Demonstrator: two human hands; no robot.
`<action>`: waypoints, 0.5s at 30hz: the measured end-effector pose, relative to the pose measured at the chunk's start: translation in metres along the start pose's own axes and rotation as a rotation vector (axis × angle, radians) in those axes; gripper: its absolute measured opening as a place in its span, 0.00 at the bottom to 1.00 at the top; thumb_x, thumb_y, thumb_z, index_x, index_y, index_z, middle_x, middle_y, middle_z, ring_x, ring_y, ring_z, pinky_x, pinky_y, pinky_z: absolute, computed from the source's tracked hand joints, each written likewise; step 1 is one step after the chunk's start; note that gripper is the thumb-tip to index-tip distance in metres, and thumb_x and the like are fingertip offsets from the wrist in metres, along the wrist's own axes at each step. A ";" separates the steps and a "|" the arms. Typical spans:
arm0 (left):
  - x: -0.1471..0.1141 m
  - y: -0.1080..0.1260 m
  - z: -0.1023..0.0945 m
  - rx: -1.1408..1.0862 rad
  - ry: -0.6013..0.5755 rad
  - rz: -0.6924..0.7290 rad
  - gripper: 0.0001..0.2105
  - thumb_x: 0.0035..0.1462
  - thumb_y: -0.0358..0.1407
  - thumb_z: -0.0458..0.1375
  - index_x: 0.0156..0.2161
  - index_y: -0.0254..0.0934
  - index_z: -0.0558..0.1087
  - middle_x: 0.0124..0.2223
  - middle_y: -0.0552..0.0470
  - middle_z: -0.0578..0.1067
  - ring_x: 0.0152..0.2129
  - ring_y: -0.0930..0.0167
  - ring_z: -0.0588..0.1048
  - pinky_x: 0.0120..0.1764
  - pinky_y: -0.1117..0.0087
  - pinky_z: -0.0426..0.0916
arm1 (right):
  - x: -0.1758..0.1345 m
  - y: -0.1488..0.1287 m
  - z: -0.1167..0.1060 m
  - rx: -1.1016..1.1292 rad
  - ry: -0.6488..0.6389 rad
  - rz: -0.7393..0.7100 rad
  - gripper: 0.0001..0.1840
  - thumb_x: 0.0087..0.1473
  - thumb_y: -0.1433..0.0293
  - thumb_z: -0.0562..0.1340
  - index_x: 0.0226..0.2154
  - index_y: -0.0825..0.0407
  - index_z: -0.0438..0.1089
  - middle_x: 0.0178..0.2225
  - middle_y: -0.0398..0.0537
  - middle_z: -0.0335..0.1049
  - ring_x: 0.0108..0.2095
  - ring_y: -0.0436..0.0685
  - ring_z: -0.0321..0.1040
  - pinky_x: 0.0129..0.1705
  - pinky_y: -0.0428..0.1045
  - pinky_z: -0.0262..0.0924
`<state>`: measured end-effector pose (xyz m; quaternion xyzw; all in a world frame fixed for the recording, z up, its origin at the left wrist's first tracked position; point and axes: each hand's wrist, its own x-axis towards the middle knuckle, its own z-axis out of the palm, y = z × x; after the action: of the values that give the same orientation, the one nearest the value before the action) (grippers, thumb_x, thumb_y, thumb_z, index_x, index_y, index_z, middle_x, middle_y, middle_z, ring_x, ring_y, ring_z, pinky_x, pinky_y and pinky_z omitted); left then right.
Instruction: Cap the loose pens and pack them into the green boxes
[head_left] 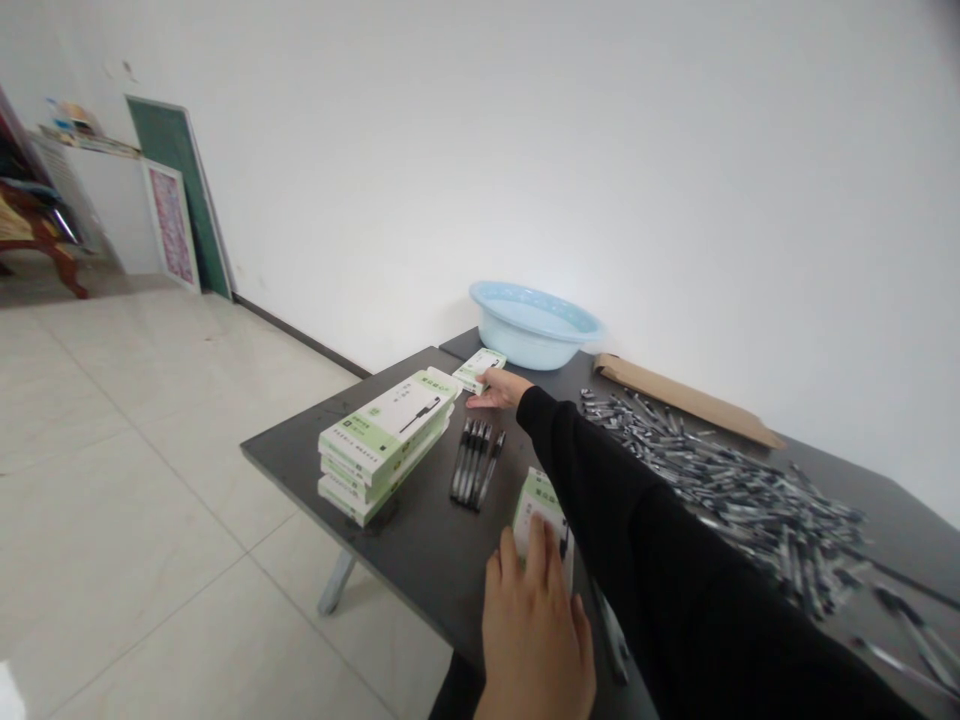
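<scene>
My right hand [499, 388] reaches across the table and grips the near end of a small green-and-white pen box [480, 366], thumb on its top. Nearer me, my left hand [534, 625] lies over another green-and-white pen box [541, 492], its fingers across the top and its thumb by the right side. The hand covers much of that box. Between the hands and to their left, several black-capped clear pens [475, 465] lie side by side in a row. Left of these stands a stack of pen boxes [390, 430], a pen printed on the top one.
A light blue basin [532, 330] stands at the back of the dark table [420, 560]. A brown cardboard strip [686, 398] lies along the wall. A large heap of loose pens [735, 500] spreads on the right, partly behind my right sleeve. The table's left edge drops to a tiled floor.
</scene>
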<state>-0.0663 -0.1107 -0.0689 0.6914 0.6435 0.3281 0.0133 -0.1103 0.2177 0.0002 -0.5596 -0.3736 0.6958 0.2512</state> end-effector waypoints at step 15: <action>0.003 -0.001 -0.011 0.000 -0.068 0.021 0.29 0.56 0.33 0.53 0.64 0.36 0.65 0.66 0.47 0.65 0.56 0.51 0.64 0.54 0.50 0.63 | 0.011 0.005 -0.001 -0.106 0.025 -0.063 0.21 0.60 0.75 0.56 0.55 0.55 0.56 0.35 0.53 0.70 0.30 0.56 0.74 0.24 0.50 0.74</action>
<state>-0.0721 -0.1125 -0.0596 0.7090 0.6352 0.3046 0.0319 -0.1122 0.2236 -0.0107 -0.5690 -0.4241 0.6597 0.2475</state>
